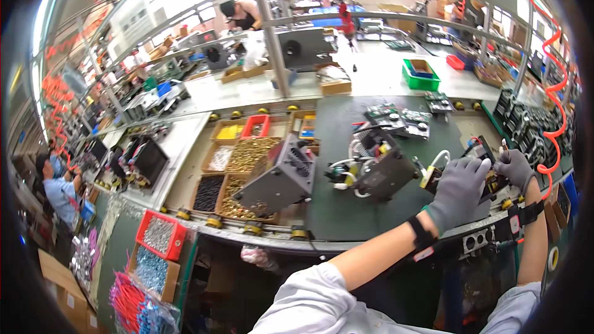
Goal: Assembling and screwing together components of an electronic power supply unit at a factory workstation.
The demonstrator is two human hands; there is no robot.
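At the right end of the green work mat, both my hands, in grey gloves with pale fingertips, are on a dark electronics unit [475,150] with loose wires. My left hand [459,193] lies across its near side, its fingers bent over the edge. Just to the right, my right hand [515,168] is closed at the unit's far right side; its fingers hide whatever is between them. A yellow transformer [428,177] with a white cable sticks out left of my left hand. Another dark metal housing [391,176] with wired parts stands further left on the mat.
Green circuit boards [396,117] lie behind the housings. Left of the mat, a grey metal case [278,179] leans over bins of brass screws [252,153]. An orange coiled hose [552,93] hangs close to my right hand. Stacked boards [526,120] stand at far right.
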